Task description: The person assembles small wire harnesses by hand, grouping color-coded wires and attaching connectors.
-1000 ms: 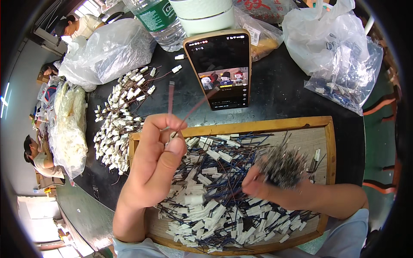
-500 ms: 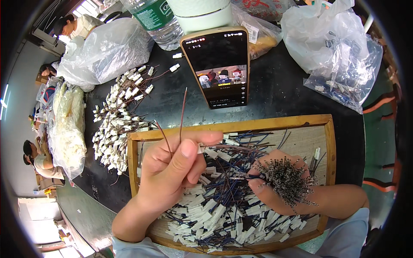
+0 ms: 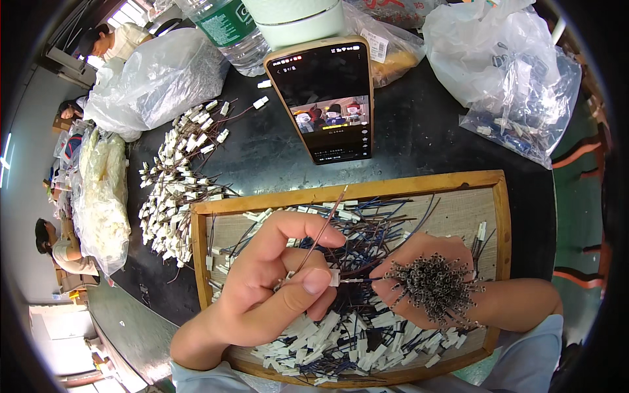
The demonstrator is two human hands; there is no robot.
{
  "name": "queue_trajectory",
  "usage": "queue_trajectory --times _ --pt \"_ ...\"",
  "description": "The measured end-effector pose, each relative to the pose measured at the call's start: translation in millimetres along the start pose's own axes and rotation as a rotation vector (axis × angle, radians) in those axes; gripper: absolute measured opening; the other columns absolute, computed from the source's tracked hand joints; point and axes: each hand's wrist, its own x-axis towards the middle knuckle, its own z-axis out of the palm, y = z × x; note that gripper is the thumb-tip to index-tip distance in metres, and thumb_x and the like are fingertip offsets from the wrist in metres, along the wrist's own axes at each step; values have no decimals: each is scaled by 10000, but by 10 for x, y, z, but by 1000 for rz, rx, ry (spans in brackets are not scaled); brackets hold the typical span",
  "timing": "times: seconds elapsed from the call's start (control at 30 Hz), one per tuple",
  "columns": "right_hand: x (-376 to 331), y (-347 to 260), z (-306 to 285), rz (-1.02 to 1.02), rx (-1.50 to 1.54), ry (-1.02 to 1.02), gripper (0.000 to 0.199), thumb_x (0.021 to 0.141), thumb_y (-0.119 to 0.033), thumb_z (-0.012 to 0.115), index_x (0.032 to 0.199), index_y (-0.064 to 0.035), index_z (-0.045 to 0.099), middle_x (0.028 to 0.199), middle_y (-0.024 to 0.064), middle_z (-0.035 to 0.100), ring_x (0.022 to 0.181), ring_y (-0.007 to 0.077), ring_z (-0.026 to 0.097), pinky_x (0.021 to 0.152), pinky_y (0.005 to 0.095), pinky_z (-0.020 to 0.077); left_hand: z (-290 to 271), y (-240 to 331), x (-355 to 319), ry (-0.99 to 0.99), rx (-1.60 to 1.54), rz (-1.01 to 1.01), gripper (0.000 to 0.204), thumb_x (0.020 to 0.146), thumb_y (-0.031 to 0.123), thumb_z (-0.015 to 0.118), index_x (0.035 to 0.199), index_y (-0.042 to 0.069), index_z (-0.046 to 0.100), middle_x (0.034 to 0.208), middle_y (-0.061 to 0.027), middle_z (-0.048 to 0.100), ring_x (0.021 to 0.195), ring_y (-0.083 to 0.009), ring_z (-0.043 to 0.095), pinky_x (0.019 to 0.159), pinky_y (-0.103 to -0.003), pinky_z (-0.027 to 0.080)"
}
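My left hand (image 3: 265, 295) is closed, pinching a small white connector (image 3: 335, 278) between thumb and fingers. A thin brown wire (image 3: 325, 226) rises from that grip, its bare end up. My right hand (image 3: 407, 259) wraps round a thick bundle of wires (image 3: 438, 288), whose metal terminal ends fan out. From its fingertips a short dark wire (image 3: 359, 280) points left and meets the connector; how deep it sits I cannot tell. Both hands hover over a wooden-framed tray (image 3: 426, 182) holding a heap of white connectors (image 3: 373, 347) on blue and brown wires.
Left of the tray lies a pile of white connectors with brown wires (image 3: 177, 196). Behind the tray a phone (image 3: 327, 147) leans on a pale green container (image 3: 298, 19), beside a water bottle (image 3: 239, 39). Plastic bags (image 3: 511, 78) stand around the black table. Other people sit at the far left.
My left hand has moved right and down, bringing the connector against the wire at my right fingertips. The brown wire now tilts right. My right hand has stayed nearly in place.
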Motion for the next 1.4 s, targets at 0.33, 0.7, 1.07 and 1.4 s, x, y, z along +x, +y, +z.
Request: queue_trajectory --times 0.33,0.7,1.07,1.4 --pt "-34 41 37 103 194 -59 289 731 -145 755 965 -22 639 880 71 677 722 156 666 617 251 496 64 -67 19 -37 305 71 393 879 -70 513 1210 -20 307 897 -81 526 645 -93 543 639 -222 414" --pt "23 10 41 56 -16 130 164 771 -53 721 916 -9 657 797 72 662 682 110 621 583 244 479 -86 -35 -42 156 289 211 266 929 53 470 1154 -18 347 675 -15 473 497 -36 398 474 -181 318" --pt "26 -5 68 56 132 8 196 777 -46 722 943 17 640 837 70 666 732 114 629 635 236 478 -459 -72 173 288 -372 -61 230 974 284 396 1044 75 465 714 -6 451 434 -62 263 399 -195 232" --pt "46 -17 90 184 88 123 199 801 -34 685 967 14 586 825 47 625 735 75 577 638 219 449 -341 -86 238 426 -286 63 356 943 111 468 1276 9 396 938 -33 526 443 -9 253 361 -148 208"
